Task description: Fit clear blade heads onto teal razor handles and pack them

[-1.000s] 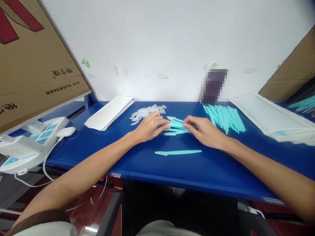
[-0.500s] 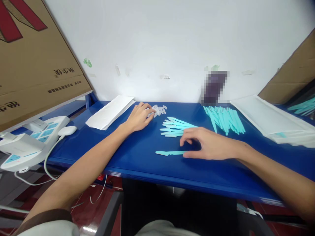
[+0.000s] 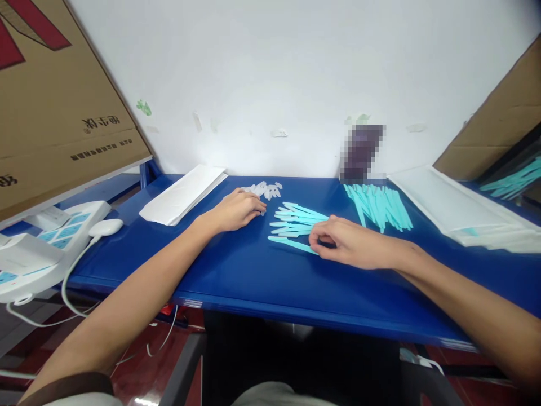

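Note:
My right hand (image 3: 338,239) pinches the handle end of a teal eyebrow razor (image 3: 287,242), whose blade end points left just above the blue tabletop. Right behind it, a fanned group of teal eyebrow razors (image 3: 291,213) lies with blade ends to the left, partly covered by my right fingers. My left hand (image 3: 239,210) is closed at the fingertips on a small clear plastic cap (image 3: 262,212), of which only a bit shows. Beyond those fingers sits a loose pile of clear caps (image 3: 270,190).
A larger heap of teal razors (image 3: 378,206) lies at the back right, near white trays or bags (image 3: 460,208). White flat paper packets (image 3: 183,194) rest at the left. A power strip (image 3: 63,239) with chargers and a cardboard box (image 3: 63,124) flank the left side.
My right hand has closed on the single razor and moved it back toward the fanned group, now slanted. My left hand has drawn a cap nearer, away from the pile.

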`<state>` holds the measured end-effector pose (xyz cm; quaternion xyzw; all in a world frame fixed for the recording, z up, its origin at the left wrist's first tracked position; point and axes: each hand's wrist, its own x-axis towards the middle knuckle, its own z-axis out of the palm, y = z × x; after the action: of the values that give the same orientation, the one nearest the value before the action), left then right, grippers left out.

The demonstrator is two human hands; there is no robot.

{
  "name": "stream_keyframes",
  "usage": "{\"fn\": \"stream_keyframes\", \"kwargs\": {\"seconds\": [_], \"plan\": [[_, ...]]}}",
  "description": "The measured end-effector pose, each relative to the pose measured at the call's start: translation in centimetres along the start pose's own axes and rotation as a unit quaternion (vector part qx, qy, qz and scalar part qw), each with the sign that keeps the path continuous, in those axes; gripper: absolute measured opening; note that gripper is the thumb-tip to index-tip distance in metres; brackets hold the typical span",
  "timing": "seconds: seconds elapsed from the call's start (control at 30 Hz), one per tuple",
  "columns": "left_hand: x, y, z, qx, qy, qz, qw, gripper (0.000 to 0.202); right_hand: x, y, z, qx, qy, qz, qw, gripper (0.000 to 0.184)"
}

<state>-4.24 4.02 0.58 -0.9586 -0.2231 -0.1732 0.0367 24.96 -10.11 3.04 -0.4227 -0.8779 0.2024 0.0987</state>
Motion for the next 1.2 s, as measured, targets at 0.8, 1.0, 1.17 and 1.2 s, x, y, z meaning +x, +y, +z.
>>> {"fn": "stream_keyframes", "kwargs": {"seconds": [0.8,1.0,1.17,1.2], "plan": [[0.4,2.0,-1.2,-0.076,-0.062,-0.095,0.991,0.019,0.9,3.2,0.8,-0.099,0.192,0.094,0.972,0.035],[0.9,3.4,-0.4,-0.053,0.020,-0.056,0.997,0.018,0.9,3.2,0.8,-0.130,0.179,0.088,0.971,0.035],[1.0,4.0,0.0,-0.104,0.042,-0.065,0.992,0.015,0.9,3.3,0.7,-0.144,0.177,0.088,0.970,0.037],[1.0,4.0,0.1,-0.117,0.045,-0.070,0.990,0.015,0.9,3.3,0.7,-0.147,0.179,0.088,0.969,0.037]]}}
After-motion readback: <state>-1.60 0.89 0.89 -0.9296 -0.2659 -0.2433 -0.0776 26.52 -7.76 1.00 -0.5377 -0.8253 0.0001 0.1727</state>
